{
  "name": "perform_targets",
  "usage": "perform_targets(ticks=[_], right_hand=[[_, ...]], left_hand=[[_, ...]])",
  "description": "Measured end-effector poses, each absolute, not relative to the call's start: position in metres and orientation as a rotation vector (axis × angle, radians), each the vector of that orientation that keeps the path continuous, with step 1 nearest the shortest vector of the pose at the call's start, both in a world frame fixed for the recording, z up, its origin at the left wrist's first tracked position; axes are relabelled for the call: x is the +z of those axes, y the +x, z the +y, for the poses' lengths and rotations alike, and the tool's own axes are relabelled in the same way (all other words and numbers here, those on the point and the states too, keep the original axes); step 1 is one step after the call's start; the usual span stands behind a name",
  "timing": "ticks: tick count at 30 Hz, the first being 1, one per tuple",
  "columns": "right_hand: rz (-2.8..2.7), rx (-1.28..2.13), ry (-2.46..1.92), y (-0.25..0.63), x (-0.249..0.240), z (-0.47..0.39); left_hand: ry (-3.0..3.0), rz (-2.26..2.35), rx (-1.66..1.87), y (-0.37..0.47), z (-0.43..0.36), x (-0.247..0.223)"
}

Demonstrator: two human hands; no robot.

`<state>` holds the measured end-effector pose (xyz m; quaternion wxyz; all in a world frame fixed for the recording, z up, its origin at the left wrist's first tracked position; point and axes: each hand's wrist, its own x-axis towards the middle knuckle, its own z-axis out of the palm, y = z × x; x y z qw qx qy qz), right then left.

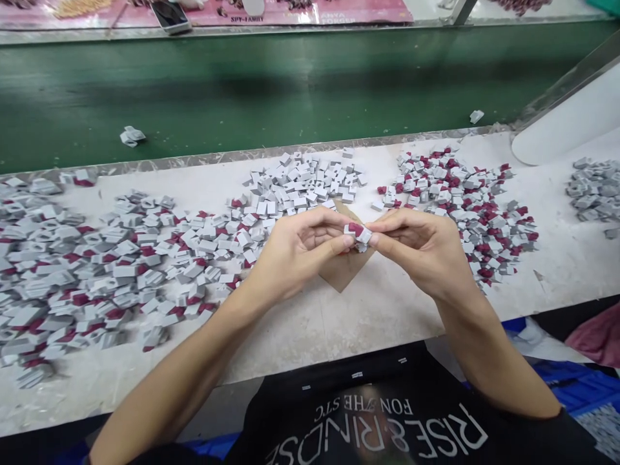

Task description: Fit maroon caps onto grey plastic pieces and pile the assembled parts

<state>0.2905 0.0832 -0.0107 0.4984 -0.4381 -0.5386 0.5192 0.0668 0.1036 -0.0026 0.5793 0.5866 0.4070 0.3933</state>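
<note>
Between my two hands, over the middle of the white table, is a small grey and dark red plastic piece (357,230). My left hand (310,248) pinches its left side with thumb and forefinger. From the right, the thumb and forefinger of my right hand (416,242) press on the same piece. A brown square of card (341,274) lies on the table beneath my hands. Just beyond it is a heap of plain grey pieces (303,181). Grey and dark red pieces (455,187) are heaped to the right of my right hand.
Many grey and dark red pieces (97,271) spread over the left of the table (300,336). A green belt (300,84) runs behind, with single pieces on it. A white post (562,123) and another grey heap (595,187) stand right. A phone (170,16) lies far back.
</note>
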Motion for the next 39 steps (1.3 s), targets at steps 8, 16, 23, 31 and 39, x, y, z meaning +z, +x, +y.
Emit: perform_targets(ticks=[8,16,23,31,39], right_hand=[[-1.272,1.338,-1.057,0.294,-0.016,0.088],[-1.284,1.382,-1.119,0.302,-0.016,0.107],[-1.422,0.912,-1.522,0.357,-0.005,0.143],[-1.489,0.343,-2.165,0.426,-0.003,0.298],[-1.551,0.397,-2.150,0.411,-0.036,0.348]], left_hand=[[1.445,0.972,0.804,0.064,0.110,0.003],[1.557,1.045,0.671,0.070,0.139,0.010],[1.766,1.515,0.725,0.064,0.228,0.011],[1.559,1.880,0.731,0.084,0.327,-0.009],[1.568,2.006,0.590,0.068,0.356,-0.024]])
